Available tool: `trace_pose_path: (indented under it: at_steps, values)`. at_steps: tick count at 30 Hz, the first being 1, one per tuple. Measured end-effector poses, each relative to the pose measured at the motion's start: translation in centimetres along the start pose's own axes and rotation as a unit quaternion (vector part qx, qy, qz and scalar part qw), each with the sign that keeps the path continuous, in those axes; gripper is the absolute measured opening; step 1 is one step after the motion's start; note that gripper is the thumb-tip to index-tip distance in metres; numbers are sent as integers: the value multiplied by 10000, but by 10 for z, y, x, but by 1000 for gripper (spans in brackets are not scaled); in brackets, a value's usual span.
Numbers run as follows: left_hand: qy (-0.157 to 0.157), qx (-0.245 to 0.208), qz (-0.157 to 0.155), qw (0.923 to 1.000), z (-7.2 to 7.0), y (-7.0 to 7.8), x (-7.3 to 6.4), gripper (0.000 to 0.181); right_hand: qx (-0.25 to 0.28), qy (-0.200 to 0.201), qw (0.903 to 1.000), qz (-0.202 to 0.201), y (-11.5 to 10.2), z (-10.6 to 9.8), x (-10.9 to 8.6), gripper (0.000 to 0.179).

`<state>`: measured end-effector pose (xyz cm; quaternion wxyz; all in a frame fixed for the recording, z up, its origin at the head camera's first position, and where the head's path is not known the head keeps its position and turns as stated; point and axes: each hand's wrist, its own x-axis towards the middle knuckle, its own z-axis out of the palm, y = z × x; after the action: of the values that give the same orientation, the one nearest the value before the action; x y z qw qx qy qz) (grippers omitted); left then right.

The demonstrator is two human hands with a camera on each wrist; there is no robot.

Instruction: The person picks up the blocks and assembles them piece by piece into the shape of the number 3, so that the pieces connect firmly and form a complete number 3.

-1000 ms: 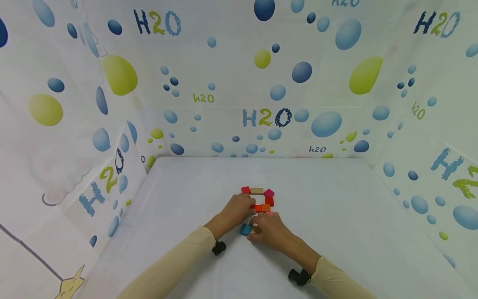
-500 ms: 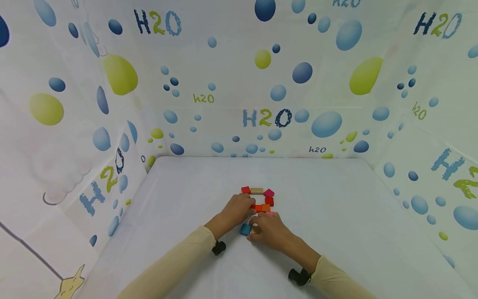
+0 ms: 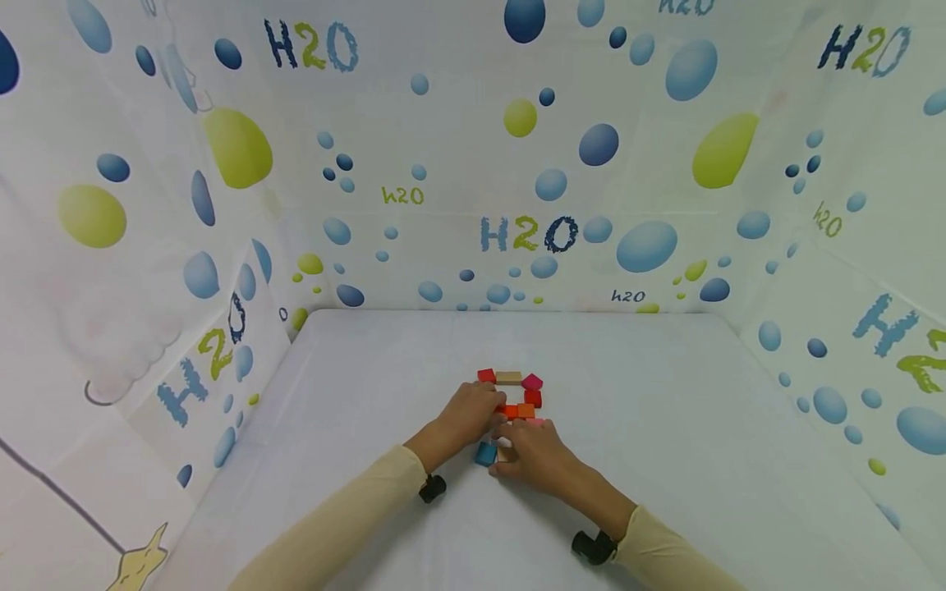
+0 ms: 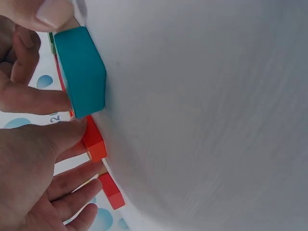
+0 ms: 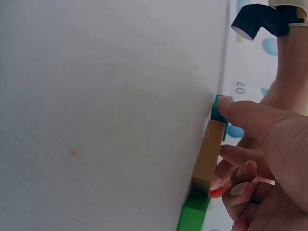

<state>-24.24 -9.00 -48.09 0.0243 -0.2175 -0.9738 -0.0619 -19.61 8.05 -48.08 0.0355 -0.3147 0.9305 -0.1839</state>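
My left hand [image 3: 467, 414] is at the left end of a row of red-orange blocks, its thumb and index finger pinching the end red-orange block [image 4: 96, 142]. Just nearer, my right hand [image 3: 538, 456] has thumb and index finger on opposite sides of a teal block [image 4: 83, 72]. In the right wrist view the thumb lies on that block, which stands end to end with a plain wooden block [image 5: 209, 156]. A green block [image 5: 193, 212] follows the wooden one. The right hand's other fingers are curled and partly cover the row in the head view.
Beyond the hands on the white table [image 3: 665, 427] lie a red block [image 3: 486, 375], a long wooden block [image 3: 508, 377], a crimson pentagonal block [image 3: 532, 382] and another red block [image 3: 533, 398]. An orange block [image 3: 525, 410] and a pink block [image 3: 537, 422] sit nearer. Printed sheeting surrounds the table.
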Motion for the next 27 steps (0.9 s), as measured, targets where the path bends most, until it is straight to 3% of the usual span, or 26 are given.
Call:
trace_pose_path:
  at_steps: [10, 17, 23, 27]
  values:
    - [-173, 11, 269, 9995, -11, -3, -1, 22, 253, 102, 9996, 57, 9, -13, -3, 57]
    - [-281, -45, 101, 9995, -10, -5, -4, 29, 486, 160, 9982, 317, 17, -18, -3, 54]
    - [-257, -157, -98, 9995, -4, -7, -6, 49, 226, 378, 9983, 372, 21, -21, -7, 42]
    - [-120, -276, -355, 9989, -2, -9, -10, 62, 88, 700, 9964, 479, 25, -22, -9, 49]
